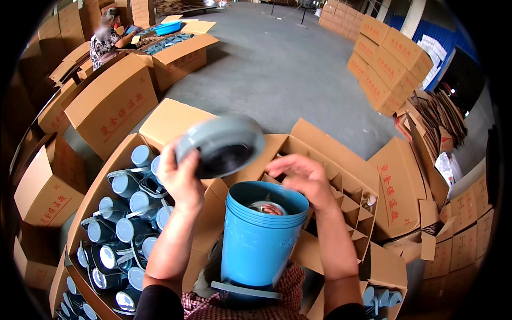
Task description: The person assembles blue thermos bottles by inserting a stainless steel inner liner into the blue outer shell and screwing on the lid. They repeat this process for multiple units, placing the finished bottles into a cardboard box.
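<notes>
My left hand (180, 178) holds a round grey lid (220, 145) tilted up above a tall blue plastic container (261, 240) that stands open on my lap. My right hand (301, 178) hovers over the container's far rim with fingers spread, holding nothing. Inside the container's mouth I see a silvery neck with a reddish part (268, 208). A grey handle band (245, 290) shows at the container's base.
An open carton (101, 186) on my left holds several blue containers with grey lids (125, 218). A carton with cardboard dividers (352, 197) lies behind the container. Stacked cartons (392, 61) stand far right. Another person (106, 40) works at far left among boxes. Grey concrete floor (277, 69) lies beyond.
</notes>
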